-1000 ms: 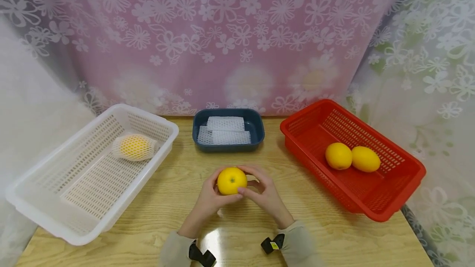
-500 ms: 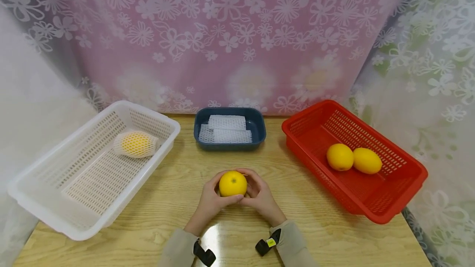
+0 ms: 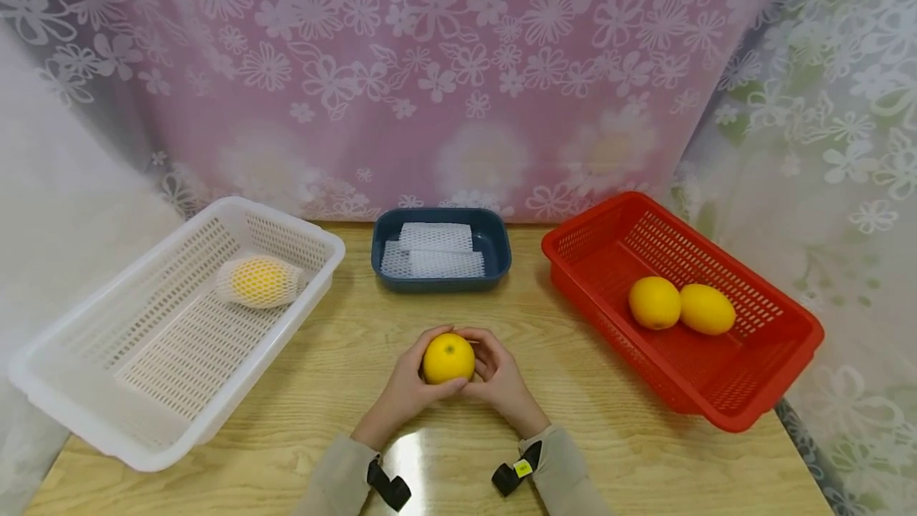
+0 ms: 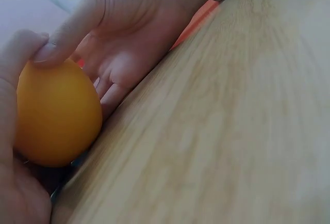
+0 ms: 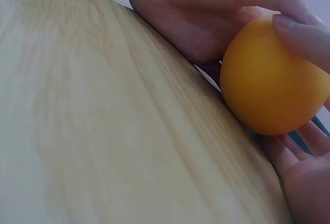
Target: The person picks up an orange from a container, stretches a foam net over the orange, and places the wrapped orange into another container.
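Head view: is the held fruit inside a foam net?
No, the yellow fruit between the left hand and the right hand shows bare, uncovered skin.

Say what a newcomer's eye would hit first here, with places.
Probably the bright red basket at the right of the table, with two yellow fruits side by side inside. Then the single fruit at front centre, held between the left hand and right hand. Opposite, the white basket at left holds one net-wrapped fruit.
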### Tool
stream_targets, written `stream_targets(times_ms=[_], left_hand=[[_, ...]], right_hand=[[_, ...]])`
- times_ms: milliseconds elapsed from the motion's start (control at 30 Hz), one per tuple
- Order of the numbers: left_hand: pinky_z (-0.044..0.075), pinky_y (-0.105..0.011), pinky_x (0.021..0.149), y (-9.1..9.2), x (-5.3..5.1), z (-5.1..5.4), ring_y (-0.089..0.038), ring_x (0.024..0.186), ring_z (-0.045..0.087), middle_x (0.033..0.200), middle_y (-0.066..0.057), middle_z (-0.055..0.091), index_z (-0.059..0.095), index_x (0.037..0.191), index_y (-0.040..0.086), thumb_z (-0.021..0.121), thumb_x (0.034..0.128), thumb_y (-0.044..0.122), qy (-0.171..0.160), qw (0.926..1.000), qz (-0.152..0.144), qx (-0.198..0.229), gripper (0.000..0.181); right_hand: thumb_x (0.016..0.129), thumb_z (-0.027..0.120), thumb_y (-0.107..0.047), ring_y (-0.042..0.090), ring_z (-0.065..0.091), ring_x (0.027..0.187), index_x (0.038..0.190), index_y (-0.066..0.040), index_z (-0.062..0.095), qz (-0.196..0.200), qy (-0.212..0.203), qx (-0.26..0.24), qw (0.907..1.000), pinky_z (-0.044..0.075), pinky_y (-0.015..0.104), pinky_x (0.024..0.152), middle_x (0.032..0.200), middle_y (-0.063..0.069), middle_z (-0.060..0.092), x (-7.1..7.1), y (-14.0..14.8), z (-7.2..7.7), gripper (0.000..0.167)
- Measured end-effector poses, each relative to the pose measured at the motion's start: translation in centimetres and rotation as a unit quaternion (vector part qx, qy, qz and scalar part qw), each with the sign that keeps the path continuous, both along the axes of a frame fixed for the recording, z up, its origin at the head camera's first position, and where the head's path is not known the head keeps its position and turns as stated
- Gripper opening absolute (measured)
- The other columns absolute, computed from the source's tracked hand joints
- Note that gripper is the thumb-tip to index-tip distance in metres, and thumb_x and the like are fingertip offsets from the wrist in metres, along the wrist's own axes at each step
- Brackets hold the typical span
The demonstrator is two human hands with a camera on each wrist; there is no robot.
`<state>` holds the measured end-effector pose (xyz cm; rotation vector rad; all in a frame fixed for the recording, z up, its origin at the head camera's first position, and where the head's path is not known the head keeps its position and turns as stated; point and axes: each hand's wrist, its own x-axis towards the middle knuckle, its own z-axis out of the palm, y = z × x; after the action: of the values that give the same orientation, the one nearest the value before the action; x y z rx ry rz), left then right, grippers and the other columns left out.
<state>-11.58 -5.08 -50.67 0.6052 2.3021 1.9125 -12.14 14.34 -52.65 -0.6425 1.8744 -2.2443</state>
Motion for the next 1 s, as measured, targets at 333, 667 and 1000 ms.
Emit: stream_targets(times_ms=[333,667,1000], left_hand=[[0.045,-0.04,0.098,0.3,0.4,0.2,-0.02,0.117,0.055,0.139,-0.008,0.051,0.042,0.143,0.005,0.09,0.0709,0.008,0.031,0.9994,-0.014,0.002,0.087],[0.048,-0.04,0.093,0.3,0.0,-2.4,-0.017,0.108,0.059,0.131,0.002,0.056,0.047,0.139,0.017,0.092,0.0691,0.018,0.038,0.9986,0.032,-0.016,0.083],[0.049,-0.041,0.093,0.2,-0.4,-2.7,-0.018,0.109,0.059,0.13,0.0,0.055,0.041,0.141,0.014,0.091,0.0688,0.017,0.059,0.998,0.022,-0.008,0.088]], right_hand=[[0.087,0.072,0.001,0.026,0.048,0.129,0.141,0.001,0.044,0.0,-0.013,0.003,0.9999,0.04,0.03,0.107,0.142,0.02,0.045,0.2,0.1,0.3,0.061],[0.091,0.071,-0.008,0.028,0.053,0.123,0.136,0.0,0.052,-0.029,-0.024,0.006,0.9993,0.045,0.031,0.102,0.137,0.019,0.051,0.5,-0.1,0.1,0.05],[0.101,0.057,-0.015,0.029,0.06,0.111,0.129,0.006,0.055,-0.107,-0.011,0.026,0.9939,0.051,0.032,0.094,0.126,0.023,0.058,-0.4,0.2,0.8,0.034]])
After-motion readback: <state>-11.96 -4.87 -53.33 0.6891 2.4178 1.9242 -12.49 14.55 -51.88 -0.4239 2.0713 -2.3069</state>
